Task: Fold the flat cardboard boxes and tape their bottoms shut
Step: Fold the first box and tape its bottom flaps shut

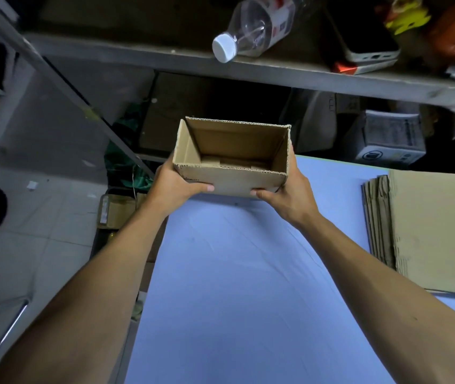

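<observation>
**Box held over the far edge of the blue table**

We held the folded cardboard box open side up, above the far edge of the blue table. Our left hand clasped its left side and our right hand its right side, thumbs pressed on the near wall. A stack of flat cardboard boxes lay on the table to our right. Beyond stood a grey metal shelf carrying a clear plastic bottle on its side, white cap toward us. More cartons sat in the dim space beneath it. Pale floor tiles showed to our left.
</observation>
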